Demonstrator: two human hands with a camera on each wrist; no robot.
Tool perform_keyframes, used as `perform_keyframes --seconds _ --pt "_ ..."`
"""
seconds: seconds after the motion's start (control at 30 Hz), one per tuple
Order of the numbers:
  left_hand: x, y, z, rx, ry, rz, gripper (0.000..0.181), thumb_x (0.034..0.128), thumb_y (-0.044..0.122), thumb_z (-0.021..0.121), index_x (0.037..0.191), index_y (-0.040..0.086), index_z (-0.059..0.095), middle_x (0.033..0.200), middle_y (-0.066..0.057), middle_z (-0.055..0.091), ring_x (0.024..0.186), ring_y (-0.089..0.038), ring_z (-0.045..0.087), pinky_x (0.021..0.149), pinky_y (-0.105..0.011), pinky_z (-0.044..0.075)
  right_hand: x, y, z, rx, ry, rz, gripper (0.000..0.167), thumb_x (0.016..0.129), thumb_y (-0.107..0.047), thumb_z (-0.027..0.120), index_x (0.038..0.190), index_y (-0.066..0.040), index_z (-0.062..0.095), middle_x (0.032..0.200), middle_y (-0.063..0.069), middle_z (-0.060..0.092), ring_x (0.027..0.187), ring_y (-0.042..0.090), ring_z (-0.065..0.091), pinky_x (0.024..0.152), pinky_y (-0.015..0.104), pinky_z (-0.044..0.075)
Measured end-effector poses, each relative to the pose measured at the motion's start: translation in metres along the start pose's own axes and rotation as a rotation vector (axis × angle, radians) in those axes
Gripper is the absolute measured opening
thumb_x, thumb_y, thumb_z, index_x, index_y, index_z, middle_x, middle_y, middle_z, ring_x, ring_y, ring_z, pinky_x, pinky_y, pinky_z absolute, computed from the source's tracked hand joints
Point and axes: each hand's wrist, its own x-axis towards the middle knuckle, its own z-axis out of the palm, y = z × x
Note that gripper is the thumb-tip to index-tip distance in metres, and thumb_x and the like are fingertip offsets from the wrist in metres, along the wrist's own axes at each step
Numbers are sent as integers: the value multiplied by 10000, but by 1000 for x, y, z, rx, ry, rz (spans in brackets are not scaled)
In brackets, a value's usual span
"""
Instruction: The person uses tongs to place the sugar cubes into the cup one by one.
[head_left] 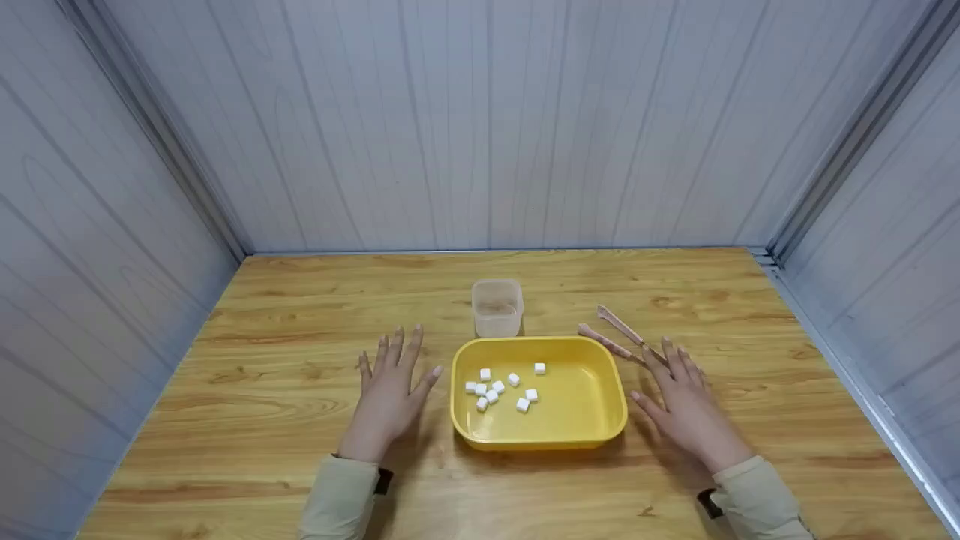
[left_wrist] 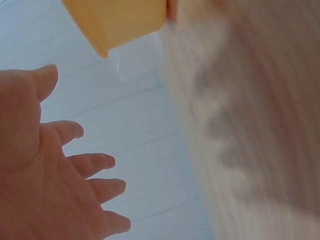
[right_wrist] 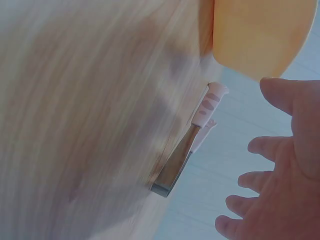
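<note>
A yellow plastic tub [head_left: 577,401] stands between the two hands, with several small white cubes [head_left: 492,397] scattered mostly over its left half. To its left, my left hand [head_left: 382,405] has its fingers spread and straight, holding nothing; the left wrist view shows it off the tabletop. On the other side is my right hand [head_left: 686,409], fingers extended, also with nothing in it. Metal tongs with pink tips [right_wrist: 206,107] lie on the table beside the right hand, which covers their bent end in the head view. A translucent square cup [head_left: 497,322] stands just behind the tub.
The wood-grain table [head_left: 285,337] meets a pale panelled wall [head_left: 450,127] at the back. More panels rise on the left and right sides. Dark bands [head_left: 383,481] show at both cuffs.
</note>
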Motion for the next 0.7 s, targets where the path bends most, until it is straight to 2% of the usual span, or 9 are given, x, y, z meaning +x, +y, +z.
perform_keyframes --seconds 0.17,0.4,0.53,0.7 --pt "10 2 -4 -18 14 7 698 980 508 428 1540 194 154 1567 -158 112 1424 -384 41 1087 -585 -118 7 -1 2 -29 15 -26 674 931 -344 613 1476 -55 341 1545 257 120 1373 505 108 1060 669 124" --pt "24 4 -10 -13 13 41 700 982 531 396 1542 214 123 1570 -149 118 1430 -356 48 1097 -568 -111 17 -1 6 -58 17 -46 662 928 -322 620 1467 -43 356 1538 256 152 1362 505 152 1060 658 157" --pt "36 7 -13 -22 11 65 719 964 592 356 1542 239 113 1578 -108 109 1439 -307 35 1110 -542 -102 23 0 6 -59 30 -69 642 932 -309 615 1460 -39 369 1541 249 156 1352 511 182 1066 640 180" --pt "55 11 -15 -35 -21 114 737 944 637 319 1540 276 80 1587 -56 65 1442 -266 3 1122 -507 -88 31 0 7 -61 22 -82 650 937 -298 611 1473 -42 346 1542 248 153 1351 507 191 1068 630 193"
